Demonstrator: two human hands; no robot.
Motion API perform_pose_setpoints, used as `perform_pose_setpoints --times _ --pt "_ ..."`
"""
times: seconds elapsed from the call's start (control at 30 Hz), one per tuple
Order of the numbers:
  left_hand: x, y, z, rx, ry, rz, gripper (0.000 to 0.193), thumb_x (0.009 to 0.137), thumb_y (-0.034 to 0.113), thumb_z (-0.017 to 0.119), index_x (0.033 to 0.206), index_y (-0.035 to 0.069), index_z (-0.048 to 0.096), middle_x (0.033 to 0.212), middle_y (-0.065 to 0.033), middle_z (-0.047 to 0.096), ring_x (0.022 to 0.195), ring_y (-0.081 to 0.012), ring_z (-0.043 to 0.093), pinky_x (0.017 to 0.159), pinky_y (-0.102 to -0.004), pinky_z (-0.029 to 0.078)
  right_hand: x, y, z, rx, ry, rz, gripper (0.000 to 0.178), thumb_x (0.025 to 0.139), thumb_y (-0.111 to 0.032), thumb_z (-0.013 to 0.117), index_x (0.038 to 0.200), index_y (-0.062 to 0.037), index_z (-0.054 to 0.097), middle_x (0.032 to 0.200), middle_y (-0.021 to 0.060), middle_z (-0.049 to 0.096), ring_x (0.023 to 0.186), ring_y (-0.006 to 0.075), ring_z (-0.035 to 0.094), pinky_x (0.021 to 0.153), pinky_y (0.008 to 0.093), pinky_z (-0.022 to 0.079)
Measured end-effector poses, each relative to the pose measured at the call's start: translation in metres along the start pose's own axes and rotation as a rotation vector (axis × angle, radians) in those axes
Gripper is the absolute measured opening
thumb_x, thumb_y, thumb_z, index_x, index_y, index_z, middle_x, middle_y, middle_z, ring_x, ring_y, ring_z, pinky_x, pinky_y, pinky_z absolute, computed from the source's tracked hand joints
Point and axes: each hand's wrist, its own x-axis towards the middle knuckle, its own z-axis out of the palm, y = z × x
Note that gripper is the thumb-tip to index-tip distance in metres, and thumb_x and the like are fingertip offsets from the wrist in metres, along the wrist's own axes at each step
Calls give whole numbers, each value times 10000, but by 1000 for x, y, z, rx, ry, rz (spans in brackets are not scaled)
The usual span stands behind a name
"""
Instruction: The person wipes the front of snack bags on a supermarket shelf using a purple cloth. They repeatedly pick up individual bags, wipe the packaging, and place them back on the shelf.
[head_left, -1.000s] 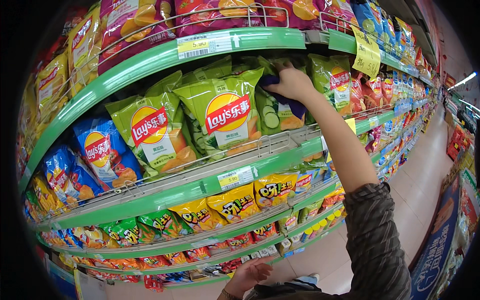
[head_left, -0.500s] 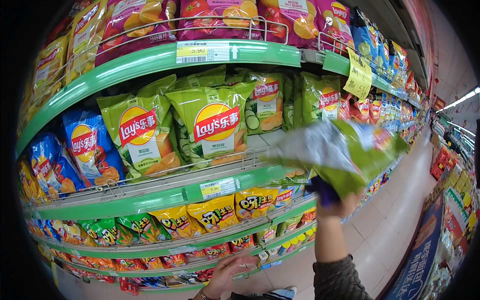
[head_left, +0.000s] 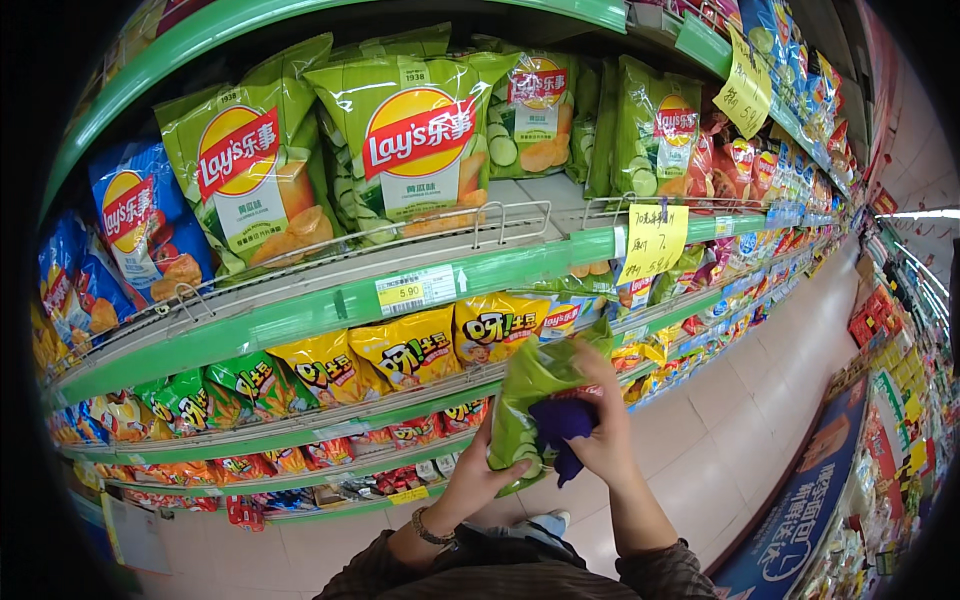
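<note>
Both hands hold a green bag of potato chips (head_left: 517, 408) in front of my body, below the shelf edge. My left hand (head_left: 482, 468) is closed on its lower left edge, the thumb lying across the front. On the other side, my right hand (head_left: 604, 425) grips the bag and also a bunched purple cloth-like thing (head_left: 562, 424), which lies against the bag and hides part of it. Similar green chip bags (head_left: 420, 150) stand upright on the shelf above, behind a low wire rail.
Green-edged shelves (head_left: 330, 312) curve across the left and middle. Yellow snack bags (head_left: 405, 350) fill the row below, and blue chip bags (head_left: 135, 220) stand at far left. A yellow handwritten sign (head_left: 652, 243) hangs from the shelf edge. A tiled aisle (head_left: 740, 430) runs along the right.
The green chip bag has come down and left, nearer my body. My left hand has risen and taken hold of it. The view has tilted downward.
</note>
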Motion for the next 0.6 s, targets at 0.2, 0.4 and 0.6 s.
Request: perform_pose_setpoints --times 0.2,0.4,0.6 --pt "-6 -5 8 -409 -3 -128 615 739 102 647 1241 10 305 1087 -59 486 972 -121 470 832 -254 389 -33 16 0 382 508 -205 355 765 -87 567 1094 -39 442 1206 174 379 935 303 520 717 371 465" --pt "-17 -26 5 -331 -71 -85 484 767 37 596 1188 -7 361 1073 -49 488 981 -111 458 852 -250 373 -13 20 19 -686 -286 -422 501 584 -41 585 1077 -109 530 1224 91 429 1096 267 433 904 400 341" --pt "-25 -18 6 -395 -55 -178 474 777 38 582 1197 -13 369 1061 -53 511 929 -111 489 811 -245 401 -2 66 -4 -274 86 7 407 631 59 551 1026 -41 554 1148 145 484 1111 319 415 940 399 311"
